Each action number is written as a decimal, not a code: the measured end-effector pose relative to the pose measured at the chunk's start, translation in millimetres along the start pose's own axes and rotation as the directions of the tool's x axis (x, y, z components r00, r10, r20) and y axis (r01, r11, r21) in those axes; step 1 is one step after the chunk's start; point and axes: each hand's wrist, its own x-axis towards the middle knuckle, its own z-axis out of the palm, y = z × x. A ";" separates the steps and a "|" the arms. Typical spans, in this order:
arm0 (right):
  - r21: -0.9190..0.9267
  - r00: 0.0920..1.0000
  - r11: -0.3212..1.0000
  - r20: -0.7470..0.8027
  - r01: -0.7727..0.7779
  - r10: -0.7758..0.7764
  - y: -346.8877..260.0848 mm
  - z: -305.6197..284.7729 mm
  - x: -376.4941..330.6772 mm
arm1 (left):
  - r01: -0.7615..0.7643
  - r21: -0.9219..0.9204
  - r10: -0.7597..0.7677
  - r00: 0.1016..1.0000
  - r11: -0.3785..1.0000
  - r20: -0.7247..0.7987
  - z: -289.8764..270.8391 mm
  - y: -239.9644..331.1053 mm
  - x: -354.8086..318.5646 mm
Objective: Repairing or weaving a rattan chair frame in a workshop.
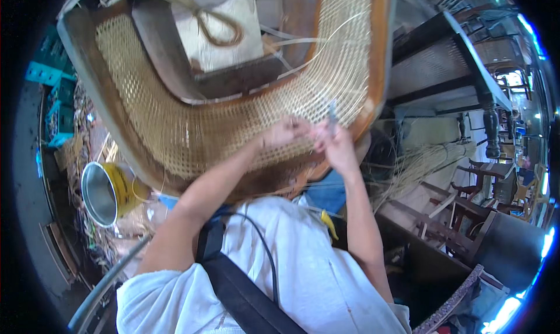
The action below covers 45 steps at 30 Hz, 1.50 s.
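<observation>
In front of me lies a curved wooden chair frame (380, 60) with a woven cane panel (181, 127). The weave is tight at the left; loose pale strands run along the right bend. Over that bend, my left hand (284, 132) is closed with fingertips pinched; motion blur hides what is in them. Close beside it, my right hand (333, 140) grips a thin greyish tool (332, 111), pointing up and away from me. Its exact kind is too blurred to tell. A long cane strand (344, 28) arcs loose above the right side of the weave.
A looped bundle of cane (221, 39) hangs over a pale board (245, 19) inside the frame's opening. At left stands a yellow tin (125, 188) amid scraps. Loose cane strands (431, 159) and dark wooden furniture (490, 106) crowd the right. Green crates (60, 112) are at far left.
</observation>
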 end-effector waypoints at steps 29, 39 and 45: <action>-0.781 0.975 0.612 0.020 -0.123 0.222 27.7 63.6 26.8 | 0.065 0.605 -0.133 0.989 0.794 0.069 -65.7 -36.0 6.0; -0.965 0.819 0.262 0.151 0.000 0.553 4.0 74.3 72.2 | -0.143 0.727 0.147 0.987 0.671 0.059 -51.6 -34.1 -13.9; -0.911 0.878 0.376 0.031 -0.172 0.478 17.2 65.9 64.5 | 0.101 0.561 -0.044 0.992 0.821 -0.115 -43.9 -38.5 -18.9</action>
